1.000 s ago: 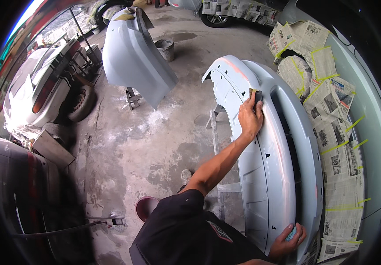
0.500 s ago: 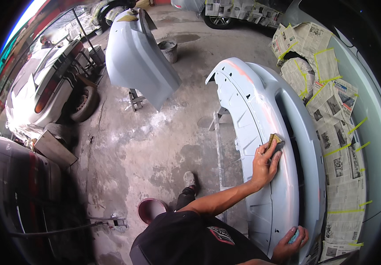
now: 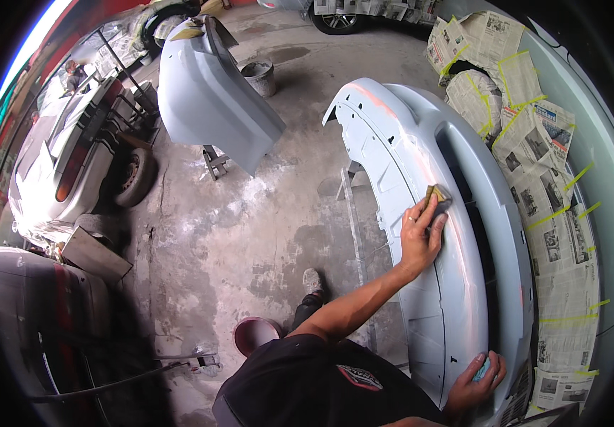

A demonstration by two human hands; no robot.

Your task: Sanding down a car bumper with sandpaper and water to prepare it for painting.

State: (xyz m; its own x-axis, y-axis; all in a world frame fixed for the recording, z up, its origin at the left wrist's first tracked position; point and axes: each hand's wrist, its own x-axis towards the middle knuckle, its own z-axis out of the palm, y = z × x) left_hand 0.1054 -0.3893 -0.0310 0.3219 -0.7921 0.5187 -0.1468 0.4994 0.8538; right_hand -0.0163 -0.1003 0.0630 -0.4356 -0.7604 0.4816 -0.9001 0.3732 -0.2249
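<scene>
A pale blue-grey car bumper (image 3: 431,235) with pinkish worn streaks along its ridge stretches away in front of me on the right. My left hand (image 3: 421,231) is closed on a folded piece of sandpaper (image 3: 436,196), tan and dark grey, and presses it on the bumper's ridge about midway along. Nearer to me, at the bumper's near end, my right hand (image 3: 479,383) rests with its fingers curled round a light blue sponge (image 3: 483,369). The fingers cover most of that sponge.
A metal stand (image 3: 355,242) supports the bumper. A reddish bucket (image 3: 256,334) stands by my foot. Another grey bumper (image 3: 214,92) and a grey bucket (image 3: 258,77) are farther off. Newspaper-masked bodywork (image 3: 556,242) lines the right side; a white car (image 3: 72,156) is at left.
My left hand has slid the sandpaper a little farther up the bumper's ridge, away from me. My right hand stays at the near end with the sponge. The whole view has shifted slightly.
</scene>
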